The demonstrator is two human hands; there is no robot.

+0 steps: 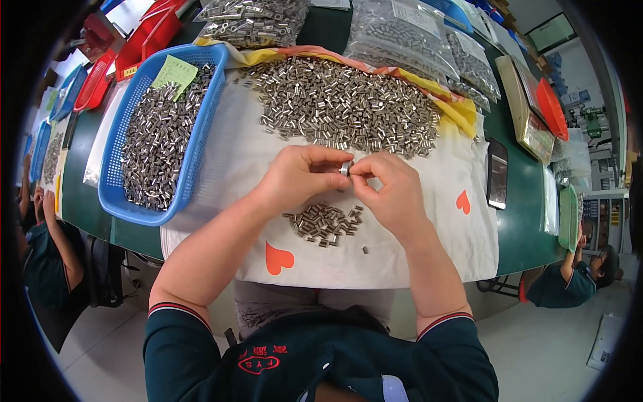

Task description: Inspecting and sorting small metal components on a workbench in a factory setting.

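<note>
I pinch a small metallic piece [345, 168] between my left fingers [328, 155], with my right fingers [364, 190] at its right side. Nearer me, a small pile of metal cylinders [324, 224] lies on a white cloth [355, 269]; beyond, a larger heap [348, 104] spreads. Leftward, a blue basket [137, 213] of similar pieces [157, 147] sits on the green counter [529, 234].

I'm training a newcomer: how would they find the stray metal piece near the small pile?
The green table bears a white cloth, with a small pile on its near half. Off that pile's lower right lies the stray piece, alone while its neighbours cluster.
</note>
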